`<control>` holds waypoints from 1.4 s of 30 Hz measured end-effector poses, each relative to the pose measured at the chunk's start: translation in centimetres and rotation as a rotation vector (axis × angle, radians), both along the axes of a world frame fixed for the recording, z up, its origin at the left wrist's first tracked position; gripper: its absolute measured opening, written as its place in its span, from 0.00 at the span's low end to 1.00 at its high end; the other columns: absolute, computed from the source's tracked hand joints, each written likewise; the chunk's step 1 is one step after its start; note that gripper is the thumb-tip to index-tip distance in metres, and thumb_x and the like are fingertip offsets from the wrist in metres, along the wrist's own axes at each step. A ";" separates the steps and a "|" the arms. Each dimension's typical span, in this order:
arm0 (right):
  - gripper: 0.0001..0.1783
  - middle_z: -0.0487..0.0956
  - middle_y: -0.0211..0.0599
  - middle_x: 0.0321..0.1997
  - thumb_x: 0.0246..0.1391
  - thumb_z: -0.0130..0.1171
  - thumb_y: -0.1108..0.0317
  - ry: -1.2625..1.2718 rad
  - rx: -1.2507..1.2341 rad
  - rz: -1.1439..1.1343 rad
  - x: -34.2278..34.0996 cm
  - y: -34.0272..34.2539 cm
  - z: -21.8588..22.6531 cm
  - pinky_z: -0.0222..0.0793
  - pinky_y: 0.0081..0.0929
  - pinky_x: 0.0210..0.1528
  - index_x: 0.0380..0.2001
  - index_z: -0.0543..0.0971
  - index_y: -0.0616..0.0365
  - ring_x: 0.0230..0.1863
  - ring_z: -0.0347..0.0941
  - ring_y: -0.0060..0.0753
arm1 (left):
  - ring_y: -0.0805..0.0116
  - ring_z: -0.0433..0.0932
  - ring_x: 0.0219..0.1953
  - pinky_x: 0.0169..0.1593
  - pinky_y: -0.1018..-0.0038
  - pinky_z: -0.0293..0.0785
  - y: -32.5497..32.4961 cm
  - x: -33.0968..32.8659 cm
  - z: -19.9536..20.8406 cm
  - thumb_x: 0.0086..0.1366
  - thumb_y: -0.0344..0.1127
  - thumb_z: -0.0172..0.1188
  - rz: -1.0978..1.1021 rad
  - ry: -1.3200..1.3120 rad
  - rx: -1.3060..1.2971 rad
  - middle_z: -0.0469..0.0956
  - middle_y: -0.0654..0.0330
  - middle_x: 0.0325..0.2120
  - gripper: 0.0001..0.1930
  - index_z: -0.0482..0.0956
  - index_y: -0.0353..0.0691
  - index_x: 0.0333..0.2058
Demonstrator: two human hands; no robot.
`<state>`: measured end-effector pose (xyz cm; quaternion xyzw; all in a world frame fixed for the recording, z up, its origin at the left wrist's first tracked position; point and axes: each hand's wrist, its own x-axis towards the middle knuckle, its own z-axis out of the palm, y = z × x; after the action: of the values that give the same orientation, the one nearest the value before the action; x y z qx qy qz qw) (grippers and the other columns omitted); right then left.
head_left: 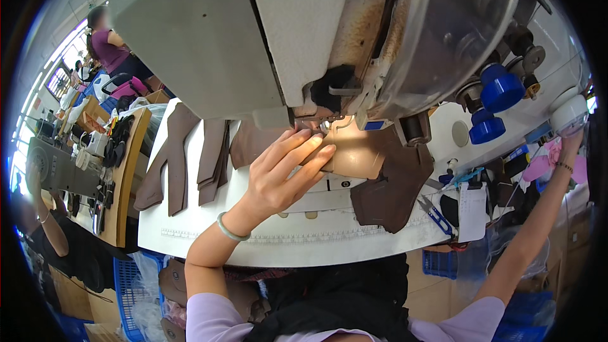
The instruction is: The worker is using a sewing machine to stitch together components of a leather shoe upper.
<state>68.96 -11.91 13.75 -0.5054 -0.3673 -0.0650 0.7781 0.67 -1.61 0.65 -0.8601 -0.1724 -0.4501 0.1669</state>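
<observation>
My left hand [284,168], a pale bangle at its wrist, lies with fingers stretched out on a brown leather piece [354,156] at the needle area of a sewing machine [202,38]. Its fingertips are just below the presser foot; the lamp lights the leather beside them. A darker part of the leather [396,190] spreads right and toward me over the white bed. Far to the right, my right hand [572,139] reaches up to the machine's white round handwheel [568,114] and is closed against it; its fingers are partly hidden.
Cut brown leather strips [177,164] lie at the bed's left, with a stack [213,161] beside them. Blue-handled snips [437,216] and a white card [472,212] are at the right. Blue knobs [500,88] hang above. Another person [50,234] sits at the left.
</observation>
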 end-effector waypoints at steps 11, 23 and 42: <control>0.32 0.68 0.26 0.14 0.67 0.40 0.47 -0.310 -0.441 0.289 -40.8 -1.1 -8.1 0.52 0.13 0.14 0.14 0.71 0.57 0.11 0.57 0.13 | 0.59 0.79 0.44 0.52 0.60 0.79 0.1 0.1 0.0 0.47 0.33 0.68 -0.028 -0.016 0.020 0.79 0.58 0.40 0.19 0.82 0.40 0.41; 0.15 0.68 0.26 0.16 0.65 0.45 0.60 0.341 -0.564 1.353 -45.6 6.5 -7.2 0.40 0.12 0.07 0.27 0.71 0.57 0.06 0.52 0.12 | 0.62 0.79 0.43 0.50 0.66 0.80 0.7 -1.2 1.1 0.48 0.31 0.69 -0.111 0.061 -0.042 0.78 0.59 0.38 0.18 0.82 0.40 0.40; 0.11 0.77 0.37 0.41 0.41 0.63 0.76 -1.289 0.077 0.306 -47.5 4.9 -12.4 0.74 0.33 0.48 0.33 0.79 0.61 0.45 0.76 0.39 | 0.63 0.79 0.44 0.52 0.66 0.80 1.1 -1.5 1.0 0.50 0.30 0.65 -0.106 0.070 -0.010 0.79 0.62 0.39 0.18 0.82 0.40 0.42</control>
<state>21.45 -7.00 1.36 -0.2795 -0.8243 -0.2562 0.4204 -0.82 -0.47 1.62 -0.8841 -0.1229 -0.4270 0.1445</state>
